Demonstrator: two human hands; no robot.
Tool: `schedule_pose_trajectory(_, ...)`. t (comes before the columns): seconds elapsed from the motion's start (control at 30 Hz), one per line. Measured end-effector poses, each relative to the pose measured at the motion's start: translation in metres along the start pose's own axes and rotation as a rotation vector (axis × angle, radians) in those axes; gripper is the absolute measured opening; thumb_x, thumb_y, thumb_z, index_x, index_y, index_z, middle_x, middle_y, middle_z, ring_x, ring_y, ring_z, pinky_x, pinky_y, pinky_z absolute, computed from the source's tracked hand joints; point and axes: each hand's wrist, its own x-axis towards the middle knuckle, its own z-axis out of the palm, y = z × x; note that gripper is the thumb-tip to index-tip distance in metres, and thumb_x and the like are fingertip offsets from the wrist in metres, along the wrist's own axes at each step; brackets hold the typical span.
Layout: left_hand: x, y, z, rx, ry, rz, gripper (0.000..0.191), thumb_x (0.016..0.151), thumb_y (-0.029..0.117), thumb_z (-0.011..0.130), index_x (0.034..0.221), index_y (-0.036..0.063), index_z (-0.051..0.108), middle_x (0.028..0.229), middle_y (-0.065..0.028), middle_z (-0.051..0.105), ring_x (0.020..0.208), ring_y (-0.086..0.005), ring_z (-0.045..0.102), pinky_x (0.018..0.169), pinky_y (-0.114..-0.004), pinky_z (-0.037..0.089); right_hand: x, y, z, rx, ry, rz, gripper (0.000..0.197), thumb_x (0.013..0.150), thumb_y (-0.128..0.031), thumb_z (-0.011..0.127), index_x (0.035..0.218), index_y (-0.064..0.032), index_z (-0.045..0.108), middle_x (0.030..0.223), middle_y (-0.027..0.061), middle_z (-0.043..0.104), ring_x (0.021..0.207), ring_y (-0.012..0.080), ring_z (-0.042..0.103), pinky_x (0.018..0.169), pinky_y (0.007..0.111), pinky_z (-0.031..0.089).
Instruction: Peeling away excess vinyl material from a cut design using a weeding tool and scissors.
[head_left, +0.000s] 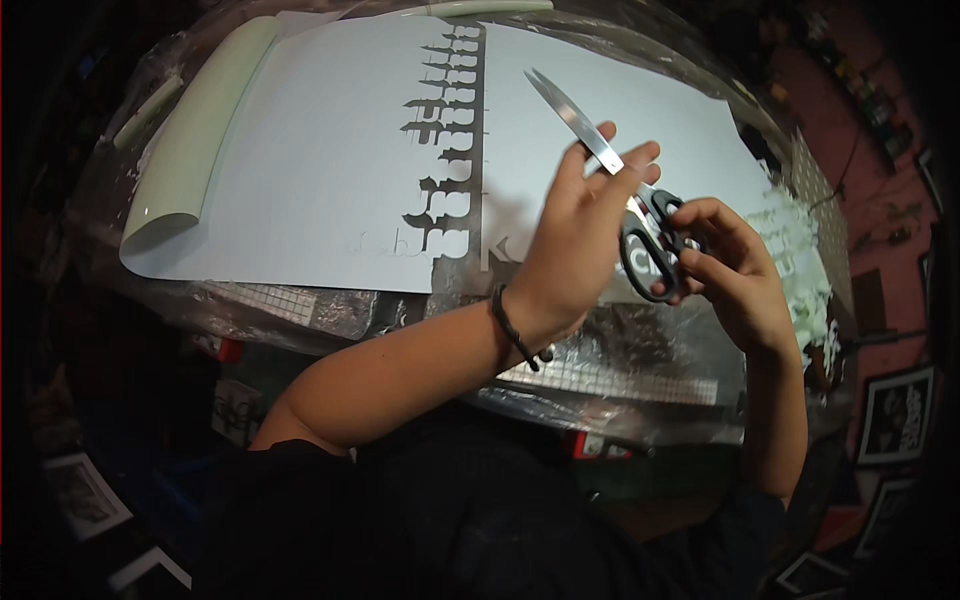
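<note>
A pair of scissors with black handles is held over a white sheet, its blades nearly together and pointing to the upper left. My left hand grips it around the blades near the pivot. At the handle loops, the fingers of my right hand touch the black plastic. Below lies a large white sheet whose right edge is cut in jagged shapes, like letters. Beside that edge, a second white sheet stretches right, with letter shapes partly hidden by my hands.
The left sheet's end curls into a pale green roll. Clear plastic film covers the table edge. White scraps pile at the right. A gridded clear ruler lies near the front. Framed pictures stand around the room's edge.
</note>
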Motion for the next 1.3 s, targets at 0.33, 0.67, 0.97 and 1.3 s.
schedule_pose_trajectory(0.33, -0.013, 0.037, -0.022, 0.184, -0.038, 0.195, 0.039, 0.116, 0.009, 0.050, 0.153, -0.0012, 0.043, 0.146, -0.0228, 0.067, 0.132, -0.0314, 0.069, 0.110, -0.042, 0.058, -0.009, 0.011, 0.090, -1.527, 0.682, -0.875, 0.031, 0.087, -0.024, 0.087, 0.107, -0.0046, 0.073, 0.117, 0.0114, 0.070, 0.101, 0.0342, 0.071, 0.084, 0.045, 0.058)
schedule_pose_trajectory(0.67, -0.071, 0.117, -0.110, 1.255, -0.312, 0.243, 0.033, 0.106, 0.020, 0.071, 0.135, 0.0046, 0.075, 0.137, -0.0117, 0.076, 0.125, -0.0248, 0.071, 0.104, -0.041, 0.058, -0.049, 0.018, 0.097, -0.173, -0.022, 0.103, 0.033, 0.105, -0.037, 0.076, 0.113, -0.0054, 0.072, 0.086, 0.0013, 0.073, 0.075, 0.0052, 0.062, 0.066, 0.022, 0.045)
schedule_pose_trajectory(0.97, -0.067, 0.106, -0.147, 1.909, -0.612, 0.487, 0.027, 0.087, 0.010, 0.083, 0.113, 0.0133, 0.082, 0.117, -0.0008, 0.079, 0.106, -0.0227, 0.074, 0.087, -0.037, 0.061, -0.109, 0.051, 0.117, 0.186, -0.144, 0.535, 0.057, 0.110, -0.060, 0.062, 0.109, -0.0034, 0.069, 0.075, 0.0063, 0.069, 0.046, 0.0065, 0.049, 0.043, 0.023, 0.035)
schedule_pose_trajectory(1.3, -0.068, 0.083, -0.136, 1.874, -0.415, 0.784, 0.017, 0.088, 0.013, 0.085, 0.105, 0.0126, 0.083, 0.101, -0.0010, 0.081, 0.092, -0.0217, 0.078, 0.073, -0.034, 0.062, -0.104, 0.071, 0.129, 0.176, -0.218, 0.522, 0.075, 0.111, -0.073, 0.045, 0.108, -0.0016, 0.067, 0.075, 0.0107, 0.068, 0.045, 0.0102, 0.050, 0.043, 0.025, 0.037)
